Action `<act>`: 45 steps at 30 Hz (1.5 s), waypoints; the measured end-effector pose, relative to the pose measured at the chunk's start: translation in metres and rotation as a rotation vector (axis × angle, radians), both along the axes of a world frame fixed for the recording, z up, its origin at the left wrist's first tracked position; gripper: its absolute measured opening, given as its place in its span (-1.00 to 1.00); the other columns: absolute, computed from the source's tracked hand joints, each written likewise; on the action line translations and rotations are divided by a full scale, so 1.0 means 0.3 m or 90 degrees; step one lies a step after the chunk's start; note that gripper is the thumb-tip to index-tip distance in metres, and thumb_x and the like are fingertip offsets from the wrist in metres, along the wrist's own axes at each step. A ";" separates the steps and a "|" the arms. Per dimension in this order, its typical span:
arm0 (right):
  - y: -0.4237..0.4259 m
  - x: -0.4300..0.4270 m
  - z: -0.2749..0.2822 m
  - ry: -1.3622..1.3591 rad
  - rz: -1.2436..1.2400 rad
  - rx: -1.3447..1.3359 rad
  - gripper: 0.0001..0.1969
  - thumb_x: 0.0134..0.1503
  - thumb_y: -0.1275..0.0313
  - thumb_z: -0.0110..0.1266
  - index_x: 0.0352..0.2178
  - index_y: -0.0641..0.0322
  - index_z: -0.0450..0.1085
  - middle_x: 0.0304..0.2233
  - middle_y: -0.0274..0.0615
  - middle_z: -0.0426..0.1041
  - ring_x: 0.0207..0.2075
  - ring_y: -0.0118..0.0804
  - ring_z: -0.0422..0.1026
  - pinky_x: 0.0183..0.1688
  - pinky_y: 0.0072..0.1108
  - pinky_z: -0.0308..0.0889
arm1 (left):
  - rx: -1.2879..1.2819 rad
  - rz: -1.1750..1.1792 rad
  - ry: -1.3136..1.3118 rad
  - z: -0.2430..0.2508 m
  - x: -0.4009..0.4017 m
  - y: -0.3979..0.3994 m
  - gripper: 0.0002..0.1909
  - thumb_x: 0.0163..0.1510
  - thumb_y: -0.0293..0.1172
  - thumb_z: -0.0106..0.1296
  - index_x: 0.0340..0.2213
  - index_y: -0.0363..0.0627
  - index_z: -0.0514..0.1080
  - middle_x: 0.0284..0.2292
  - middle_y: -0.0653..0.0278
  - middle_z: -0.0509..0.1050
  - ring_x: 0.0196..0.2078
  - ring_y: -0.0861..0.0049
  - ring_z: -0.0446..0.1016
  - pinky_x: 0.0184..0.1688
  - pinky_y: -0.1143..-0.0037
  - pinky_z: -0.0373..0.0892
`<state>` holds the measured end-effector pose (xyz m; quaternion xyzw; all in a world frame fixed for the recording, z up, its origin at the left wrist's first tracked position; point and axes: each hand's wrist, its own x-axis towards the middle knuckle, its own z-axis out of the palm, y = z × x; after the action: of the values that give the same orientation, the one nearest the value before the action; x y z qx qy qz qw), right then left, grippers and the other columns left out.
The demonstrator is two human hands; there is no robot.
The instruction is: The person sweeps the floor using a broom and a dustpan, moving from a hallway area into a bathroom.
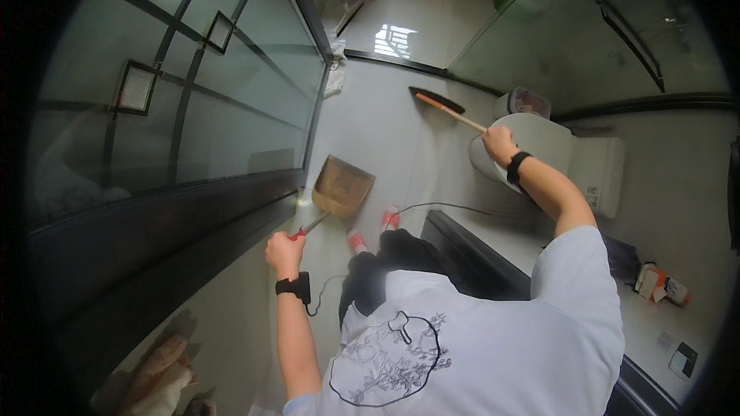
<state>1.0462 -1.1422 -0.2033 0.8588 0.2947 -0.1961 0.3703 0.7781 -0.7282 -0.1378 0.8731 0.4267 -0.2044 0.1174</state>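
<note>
My right hand [500, 144] grips the wooden handle of a broom [457, 115], held out over the toilet's front. The broom's dark bristle head [436, 98] is by the tiled floor near the shower threshold. Lower left, my left hand [285, 251] is closed around the red-ended handle of a dustpan [343, 185]. The brown pan lies at floor level beside the glass door's edge, its open side facing away from me. Broom head and dustpan are well apart. Whether there is dirt on the pan is too blurred to tell.
A white toilet [537, 144] stands at right, a bin [522, 103] beyond it. On the left is a framed glass door [243, 86]. A dark threshold [399, 60] crosses the floor ahead. A cable [451, 205] runs past my red slippers [391, 219]. White cloths [335, 78] lie by the door.
</note>
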 end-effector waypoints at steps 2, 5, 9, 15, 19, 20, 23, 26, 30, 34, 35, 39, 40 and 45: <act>-0.007 -0.084 0.063 0.026 0.017 0.053 -0.89 -0.23 0.47 -0.06 -0.60 0.10 0.41 -0.64 -0.37 0.40 -0.61 -0.39 0.40 -0.74 -0.56 0.24 | -0.013 0.007 0.002 -0.001 -0.008 0.001 -0.73 -0.39 -0.20 0.01 -0.65 -0.16 0.42 -0.58 0.06 0.41 -0.48 0.18 0.40 -0.43 0.37 0.32; -0.034 -0.172 0.151 0.049 0.025 0.218 -0.92 -0.24 0.49 -0.11 -0.67 0.24 0.32 -0.70 -0.18 0.35 -0.66 -0.24 0.36 -0.66 -0.53 0.25 | -0.018 -0.001 -0.001 -0.011 -0.032 0.021 -0.71 -0.39 -0.19 0.02 -0.62 -0.18 0.42 -0.58 0.04 0.41 -0.48 0.17 0.40 -0.43 0.37 0.32; -0.015 -0.246 0.270 0.068 -0.032 0.261 -0.90 -0.20 0.47 -0.12 -0.65 0.24 0.33 -0.70 -0.12 0.35 -0.64 -0.17 0.36 -0.63 -0.47 0.25 | -0.019 -0.007 -0.002 -0.016 -0.051 0.033 -0.70 -0.38 -0.19 0.03 -0.62 -0.21 0.42 -0.57 0.03 0.41 -0.47 0.17 0.41 -0.43 0.36 0.33; 0.152 -0.235 0.386 0.039 -0.067 0.213 -0.89 -0.19 0.48 -0.13 -0.65 0.20 0.36 -0.64 -0.14 0.39 -0.55 -0.22 0.41 -0.54 -0.51 0.29 | -0.008 -0.011 -0.048 0.001 -0.157 0.020 -0.70 -0.33 -0.18 0.01 -0.65 -0.22 0.41 -0.59 0.03 0.41 -0.49 0.16 0.40 -0.45 0.34 0.32; 0.271 -0.176 0.331 -0.024 -0.056 0.189 -0.89 -0.16 0.49 -0.13 -0.59 0.19 0.36 -0.60 -0.17 0.41 -0.51 -0.27 0.42 -0.52 -0.57 0.31 | -0.031 0.025 -0.036 0.027 -0.207 0.021 -0.70 -0.32 -0.17 0.00 -0.66 -0.20 0.41 -0.61 0.04 0.40 -0.51 0.16 0.39 -0.46 0.34 0.31; 0.296 -0.148 0.287 -0.044 -0.049 0.153 -0.89 -0.15 0.48 -0.12 -0.56 0.16 0.37 -0.58 -0.24 0.42 -0.50 -0.33 0.42 -0.56 -0.54 0.32 | -0.037 0.026 -0.041 0.035 -0.209 0.017 -0.70 -0.32 -0.17 0.00 -0.66 -0.20 0.41 -0.62 0.04 0.40 -0.51 0.15 0.39 -0.47 0.34 0.31; 0.432 -0.085 0.183 -0.095 -0.005 0.087 -0.87 -0.17 0.47 -0.06 -0.51 0.15 0.39 -0.58 -0.29 0.42 -0.53 -0.35 0.42 -0.67 -0.47 0.30 | -0.036 0.035 -0.045 0.014 -0.227 0.014 -0.70 -0.32 -0.17 -0.01 -0.68 -0.20 0.41 -0.63 0.03 0.40 -0.52 0.15 0.39 -0.48 0.34 0.30; 0.549 -0.051 0.050 -0.099 0.091 0.070 -0.91 -0.24 0.47 -0.02 -0.60 0.12 0.41 -0.64 -0.33 0.40 -0.63 -0.42 0.40 -0.83 -0.54 0.18 | -0.038 0.039 -0.051 -0.007 -0.210 0.001 -0.71 -0.33 -0.19 0.00 -0.69 -0.21 0.40 -0.63 0.03 0.40 -0.53 0.15 0.39 -0.49 0.35 0.30; 0.635 -0.173 -0.052 -0.008 0.156 0.001 -0.84 -0.27 0.49 0.01 -0.53 0.13 0.42 -0.63 -0.40 0.40 -0.63 -0.40 0.38 -0.79 -0.51 0.20 | -0.042 0.046 -0.047 -0.023 -0.173 -0.021 -0.74 -0.34 -0.22 0.00 -0.69 -0.21 0.40 -0.63 0.03 0.40 -0.53 0.16 0.39 -0.49 0.35 0.31; 0.597 -0.340 0.041 0.134 0.171 0.068 -0.86 -0.29 0.47 0.01 -0.57 0.12 0.41 -0.60 -0.33 0.42 -0.59 -0.33 0.41 -0.76 -0.48 0.23 | -0.033 0.056 -0.049 -0.012 -0.167 -0.032 -0.75 -0.34 -0.25 0.00 -0.67 -0.22 0.39 -0.61 0.03 0.40 -0.53 0.16 0.39 -0.49 0.35 0.31; 0.588 -0.367 0.079 0.173 0.152 0.089 -0.88 -0.28 0.47 0.00 -0.58 0.13 0.41 -0.60 -0.30 0.42 -0.59 -0.30 0.41 -0.75 -0.47 0.24 | -0.036 0.056 -0.050 -0.017 -0.172 -0.027 -0.75 -0.33 -0.24 0.00 -0.66 -0.22 0.39 -0.60 0.03 0.41 -0.52 0.16 0.39 -0.48 0.35 0.32; 0.492 -0.416 0.187 0.206 0.111 0.169 -0.90 -0.24 0.44 -0.03 -0.60 0.14 0.40 -0.61 -0.24 0.41 -0.57 -0.23 0.41 -0.65 -0.44 0.29 | -0.051 0.054 -0.054 -0.011 -0.168 -0.025 -0.71 -0.30 -0.20 0.02 -0.62 -0.21 0.40 -0.57 0.03 0.41 -0.48 0.16 0.40 -0.46 0.37 0.33; 0.478 -0.414 0.219 0.219 0.053 0.201 -0.89 -0.23 0.42 -0.04 -0.59 0.15 0.39 -0.61 -0.20 0.40 -0.56 -0.20 0.40 -0.58 -0.44 0.30 | -0.051 0.057 -0.058 -0.007 -0.169 -0.024 -0.71 -0.30 -0.20 0.02 -0.62 -0.21 0.40 -0.57 0.03 0.41 -0.48 0.16 0.40 -0.46 0.37 0.33; 0.435 -0.289 0.402 0.185 -0.062 0.229 -0.85 -0.23 0.39 -0.03 -0.58 0.19 0.39 -0.61 -0.08 0.38 -0.53 -0.10 0.38 -0.49 -0.43 0.30 | -0.060 0.028 -0.055 0.012 -0.199 -0.023 -0.70 -0.29 -0.19 0.02 -0.60 -0.23 0.40 -0.56 0.03 0.41 -0.46 0.16 0.40 -0.45 0.36 0.33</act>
<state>0.9594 -1.0116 -0.0827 0.8870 0.3334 -0.2796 0.1549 0.7183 -0.7350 -0.1342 0.8651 0.4301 -0.1836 0.1815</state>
